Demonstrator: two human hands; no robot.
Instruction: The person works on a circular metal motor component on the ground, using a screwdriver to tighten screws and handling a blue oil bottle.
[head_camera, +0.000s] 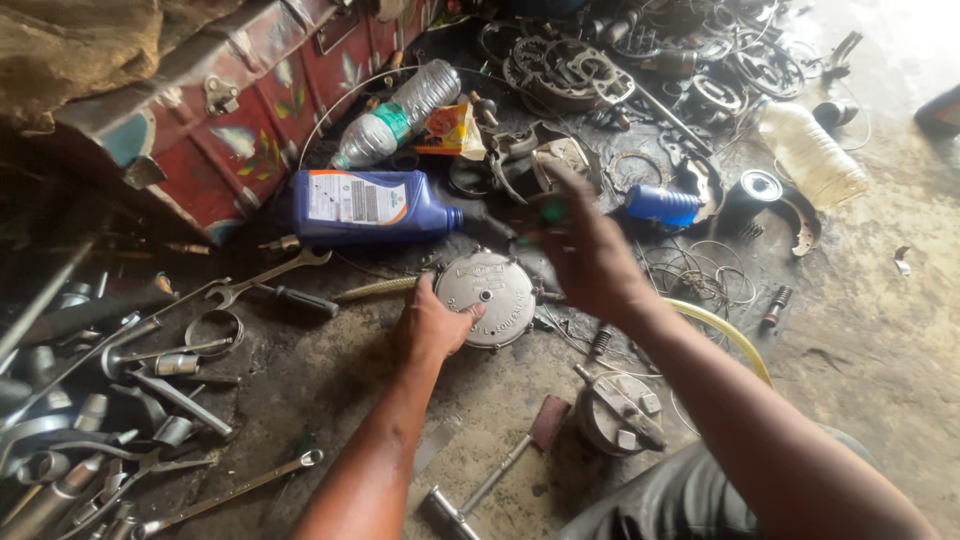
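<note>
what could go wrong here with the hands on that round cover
The left hand only rests on the edge of the round grey metal cover, so it may slide on the oily floor. The raised right hand is blurred in motion above the blue oil bottle and might knock it.

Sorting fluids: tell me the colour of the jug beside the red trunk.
Blue jug, white label; head view.

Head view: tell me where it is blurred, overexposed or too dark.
Head view: the right hand is smeared by motion blur, so what it holds is unclear; the left hand on the round metal cover is sharp; the top right floor is washed out by glare; the left edge by the red metal trunk sits in deep shadow.
</note>
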